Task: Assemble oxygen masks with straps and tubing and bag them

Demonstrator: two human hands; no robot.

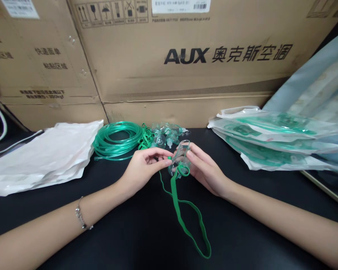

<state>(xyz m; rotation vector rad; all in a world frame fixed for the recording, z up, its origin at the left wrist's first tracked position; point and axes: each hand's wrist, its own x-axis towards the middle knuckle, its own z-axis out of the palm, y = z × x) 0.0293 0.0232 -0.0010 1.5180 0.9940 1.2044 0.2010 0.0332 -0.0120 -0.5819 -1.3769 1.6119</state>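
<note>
My right hand (204,167) is closed around the side of a clear plastic mask (181,152), held above the black table. On the mask's near side sits a green ring (183,169). A green elastic strap (176,202) is attached there and hangs in a loop toward the table's front. At the mask's left side, my left hand (146,165) pinches the green strap's end between thumb and index finger. A small green bit of it shows at the fingertips.
Behind the hands lie a coil of green tubing (116,140), a bunch of green straps (146,138) and several clear masks (167,133). White packets (50,150) are stacked at left, filled clear-and-white packets (270,138) at right. Large cardboard boxes (186,82) stand at the back.
</note>
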